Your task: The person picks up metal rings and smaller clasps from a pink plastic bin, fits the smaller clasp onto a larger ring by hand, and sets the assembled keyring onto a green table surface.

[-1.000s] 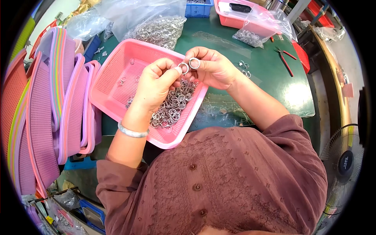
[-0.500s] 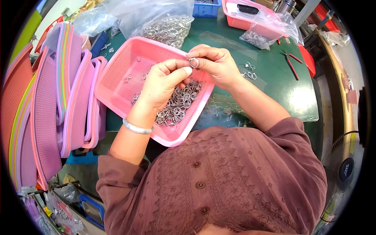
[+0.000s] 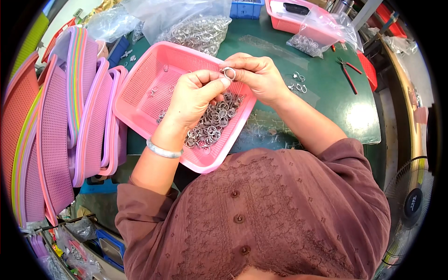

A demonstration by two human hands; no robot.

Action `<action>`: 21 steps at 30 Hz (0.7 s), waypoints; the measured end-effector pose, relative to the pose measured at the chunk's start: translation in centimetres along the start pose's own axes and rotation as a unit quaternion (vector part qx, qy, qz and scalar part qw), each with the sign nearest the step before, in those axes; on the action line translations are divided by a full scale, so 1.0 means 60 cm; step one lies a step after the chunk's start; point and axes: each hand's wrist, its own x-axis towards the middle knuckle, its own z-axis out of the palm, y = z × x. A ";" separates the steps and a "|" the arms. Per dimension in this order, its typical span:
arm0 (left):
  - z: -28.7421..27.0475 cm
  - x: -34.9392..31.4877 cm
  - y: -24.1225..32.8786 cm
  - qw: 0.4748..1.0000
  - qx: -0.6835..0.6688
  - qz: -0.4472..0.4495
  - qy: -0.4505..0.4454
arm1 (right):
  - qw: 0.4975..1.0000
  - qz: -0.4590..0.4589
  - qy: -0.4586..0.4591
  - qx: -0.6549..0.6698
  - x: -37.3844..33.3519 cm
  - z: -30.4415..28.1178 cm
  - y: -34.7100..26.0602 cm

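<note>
Between the fingertips of both hands sits a silver ring (image 3: 229, 73), held over the far right side of a pink basket (image 3: 135, 120). My left hand (image 3: 197, 95) is closed, its thumb and forefinger pinching the ring's near left side. My right hand (image 3: 259, 78) is closed on the ring from the right, thumb and fingers together. Below them, a pile of silver rings (image 3: 212, 128) covers the right part of the basket's floor. A few loose rings (image 3: 152, 91) lie farther left in it. The basket rests tilted at the table's front edge.
Stacked pink and purple baskets (image 3: 88, 102) stand at the left. Behind are a clear bag of rings (image 3: 198, 35) and a pink tray (image 3: 282, 25). On the green table (image 3: 326, 112) lie red-handled pliers (image 3: 349, 77) and several small rings (image 3: 298, 87). A fan (image 3: 413, 203) stands at right.
Both hands keep their pinch on the ring, which has turned slightly so its round opening shows more. The basket and the things on the table look unmoved.
</note>
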 end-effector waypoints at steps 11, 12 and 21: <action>-0.003 0.004 -0.003 1.000 -0.001 -0.016 0.018 | 1.000 0.001 -0.002 -0.002 0.002 0.005 0.001; -0.003 0.003 -0.003 1.000 -0.001 -0.016 0.019 | 1.000 0.001 -0.003 -0.002 0.003 0.006 0.001; 0.002 0.004 -0.008 0.996 0.026 0.050 0.075 | 0.993 0.087 0.023 0.075 -0.004 -0.002 -0.024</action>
